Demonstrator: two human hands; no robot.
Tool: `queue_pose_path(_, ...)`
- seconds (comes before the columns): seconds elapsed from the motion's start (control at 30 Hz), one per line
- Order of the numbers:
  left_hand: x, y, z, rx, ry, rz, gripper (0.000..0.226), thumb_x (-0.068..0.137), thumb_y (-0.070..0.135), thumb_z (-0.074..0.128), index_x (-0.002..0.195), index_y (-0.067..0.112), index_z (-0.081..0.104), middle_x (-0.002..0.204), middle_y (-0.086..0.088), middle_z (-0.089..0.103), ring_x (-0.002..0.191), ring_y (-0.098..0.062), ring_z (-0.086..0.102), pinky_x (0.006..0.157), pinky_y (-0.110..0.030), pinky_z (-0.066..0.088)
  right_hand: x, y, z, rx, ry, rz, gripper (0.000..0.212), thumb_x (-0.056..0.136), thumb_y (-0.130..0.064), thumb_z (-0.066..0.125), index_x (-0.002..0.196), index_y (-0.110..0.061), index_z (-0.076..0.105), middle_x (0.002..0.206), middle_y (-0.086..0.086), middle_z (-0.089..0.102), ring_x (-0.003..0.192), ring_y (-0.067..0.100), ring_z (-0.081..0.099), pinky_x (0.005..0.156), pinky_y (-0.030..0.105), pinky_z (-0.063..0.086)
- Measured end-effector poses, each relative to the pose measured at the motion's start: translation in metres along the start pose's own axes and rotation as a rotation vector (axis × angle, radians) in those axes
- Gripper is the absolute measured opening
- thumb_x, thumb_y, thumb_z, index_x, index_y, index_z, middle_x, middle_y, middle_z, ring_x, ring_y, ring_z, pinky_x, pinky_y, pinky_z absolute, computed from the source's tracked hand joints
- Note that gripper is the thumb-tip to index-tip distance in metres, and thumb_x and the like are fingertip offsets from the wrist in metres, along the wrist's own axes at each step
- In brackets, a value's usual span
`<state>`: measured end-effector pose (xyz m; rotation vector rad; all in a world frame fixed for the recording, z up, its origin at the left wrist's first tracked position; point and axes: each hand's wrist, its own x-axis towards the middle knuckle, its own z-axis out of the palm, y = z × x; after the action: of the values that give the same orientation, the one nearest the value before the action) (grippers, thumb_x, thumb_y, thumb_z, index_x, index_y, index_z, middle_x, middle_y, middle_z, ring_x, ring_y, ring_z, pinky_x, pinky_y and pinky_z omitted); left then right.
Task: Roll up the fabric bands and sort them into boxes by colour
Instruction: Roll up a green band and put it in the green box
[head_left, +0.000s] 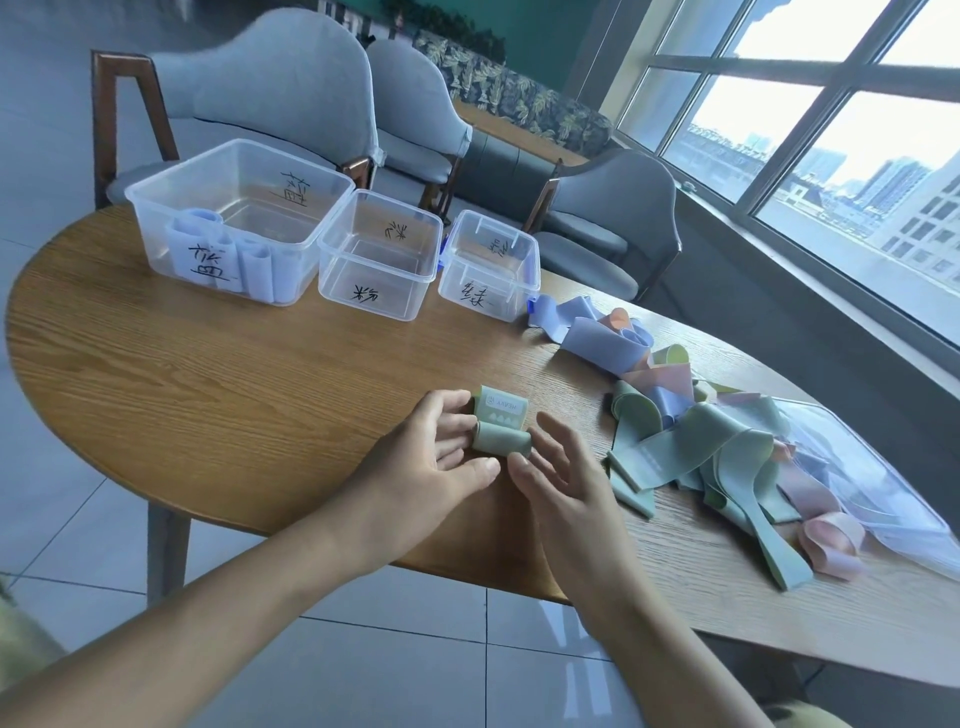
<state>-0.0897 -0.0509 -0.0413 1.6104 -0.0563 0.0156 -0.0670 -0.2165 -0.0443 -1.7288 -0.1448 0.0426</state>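
Your left hand (431, 457) and right hand (566, 467) work a green fabric band (501, 426) lying on the table (234, 374), partly rolled; your left fingers (447, 413) curl against its left end, your right fingers (553, 434) are loosely spread, their tips touching its right end. Loose bands (701, 431) are heaped to your right. Three clear boxes (379, 254) stand beyond, the largest holding blue rolls (249, 265).

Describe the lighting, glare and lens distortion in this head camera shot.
Head view: daylight floods in from the windows on the right, where the sky is blown out to white; glare streaks the floor tiles beneath the table; the wide lens bows the table edge and window bars; the hands and the green band are sharp, while the chair top looks smeared.
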Motion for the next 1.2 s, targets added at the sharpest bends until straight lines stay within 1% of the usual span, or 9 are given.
queue_pose_path(0.1,-0.001,0.000,0.000,-0.040,-0.004,-0.010,0.061,0.091,0.011,0.070,0.143,0.023,0.041,0.137,0.007,0.054,0.122,0.004,0.053,0.097,-0.002,0.039,-0.005,-0.004,-0.001,0.028,-0.070,-0.001,0.040,0.097,0.003,0.057,0.133,-0.013,0.054,0.121,-0.001,0.071,0.117,0.010,0.065,0.092,0.021,0.052)
queue_pose_path(0.23,-0.001,0.000,0.000,-0.038,-0.012,-0.003,0.059,0.091,0.011,0.070,0.142,0.023,0.043,0.136,0.007,0.055,0.121,0.005,0.053,0.097,-0.002,0.039,-0.009,-0.004,-0.003,-0.036,-0.075,0.002,0.034,0.097,-0.003,0.061,0.128,-0.017,0.060,0.120,-0.002,0.071,0.115,0.006,0.065,0.091,0.022,0.050)
queue_pose_path(0.43,0.001,-0.006,-0.004,0.103,-0.041,0.062,0.061,0.090,0.020,0.073,0.143,0.027,0.042,0.138,0.008,0.055,0.126,0.002,0.053,0.111,-0.023,0.041,-0.008,-0.003,-0.004,-0.331,-0.055,-0.059,0.031,0.097,-0.017,0.064,0.126,-0.024,0.063,0.135,-0.002,0.059,0.106,-0.008,0.063,0.084,0.007,0.046)
queue_pose_path(0.57,0.004,-0.008,-0.013,0.401,0.041,0.184,0.055,0.091,0.029,0.070,0.140,0.029,0.045,0.133,0.015,0.057,0.125,0.001,0.052,0.109,-0.027,0.042,-0.005,-0.001,-0.005,-0.574,-0.039,-0.161,0.036,0.096,-0.025,0.063,0.132,-0.029,0.061,0.143,-0.010,0.044,0.120,0.007,0.059,0.097,0.020,0.049)
queue_pose_path(0.67,0.005,-0.010,-0.025,0.745,0.079,0.312,0.050,0.093,0.036,0.065,0.139,0.028,0.047,0.137,0.014,0.053,0.129,-0.008,0.047,0.108,-0.029,0.039,-0.002,-0.003,-0.005,-0.746,-0.053,-0.210,0.038,0.097,-0.025,0.062,0.134,-0.031,0.058,0.138,-0.012,0.037,0.113,0.015,0.059,0.094,0.015,0.046)
queue_pose_path(0.73,0.007,-0.014,-0.032,0.876,0.064,0.363,0.046,0.093,0.039,0.063,0.135,0.026,0.051,0.134,0.013,0.052,0.131,-0.010,0.044,0.110,-0.030,0.037,0.002,-0.003,-0.005,-0.843,-0.053,-0.247,0.040,0.096,-0.035,0.057,0.136,-0.031,0.057,0.133,-0.012,0.036,0.110,0.016,0.056,0.098,0.031,0.048)
queue_pose_path(0.83,0.008,-0.017,-0.041,0.934,0.073,0.372,0.040,0.094,0.041,0.062,0.130,0.026,0.057,0.137,0.013,0.052,0.135,-0.009,0.040,0.113,-0.030,0.035,0.007,-0.002,-0.007,-0.940,-0.052,-0.288,0.045,0.094,-0.038,0.055,0.138,-0.031,0.054,0.131,-0.011,0.040,0.110,0.019,0.053,0.101,0.038,0.045)
queue_pose_path(1.0,0.009,-0.022,-0.049,0.991,0.088,0.382,0.037,0.093,0.043,0.064,0.125,0.026,0.063,0.139,0.009,0.054,0.136,-0.011,0.042,0.113,-0.031,0.035,0.011,-0.002,-0.010,-1.022,-0.035,-0.357,0.045,0.096,-0.025,0.058,0.140,-0.026,0.046,0.131,-0.006,0.053,0.116,0.016,0.041,0.098,0.025,0.029)
queue_pose_path(1.2,0.007,-0.027,-0.051,1.015,0.097,0.380,0.036,0.093,0.045,0.063,0.122,0.025,0.066,0.136,0.008,0.057,0.134,-0.013,0.045,0.111,-0.035,0.040,0.021,0.004,-0.011,-1.101,-0.051,-0.424,0.040,0.097,-0.023,0.058,0.136,-0.023,0.049,0.145,-0.001,0.049,0.127,0.021,0.041,0.107,0.027,0.029)
